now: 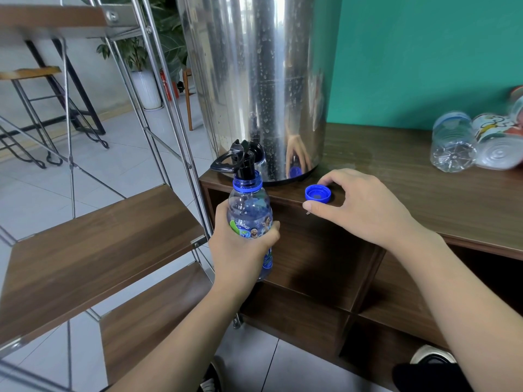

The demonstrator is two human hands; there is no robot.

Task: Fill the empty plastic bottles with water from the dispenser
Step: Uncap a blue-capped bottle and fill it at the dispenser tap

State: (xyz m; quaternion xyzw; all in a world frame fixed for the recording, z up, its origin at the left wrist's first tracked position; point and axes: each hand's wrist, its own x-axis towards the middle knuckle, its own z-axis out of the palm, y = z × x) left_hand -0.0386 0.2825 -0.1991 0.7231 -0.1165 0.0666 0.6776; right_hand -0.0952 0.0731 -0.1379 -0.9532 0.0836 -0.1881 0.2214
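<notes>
Spillage is the risk I see: the left hand (pixel 240 244) grips the bottle (pixel 250 222) upright off the tabletop (pixel 396 176) edge, its open neck right under the black tap (pixel 240 159) of the steel dispenser (pixel 254 80), and any drift would send water down the cabinet onto the floor. The right hand (pixel 359 205) curls loosely around the blue cap (pixel 317 192) lying open side up; whether it pinches it I cannot tell. Two more bottles (pixel 475 142) lie well apart, liable to roll.
</notes>
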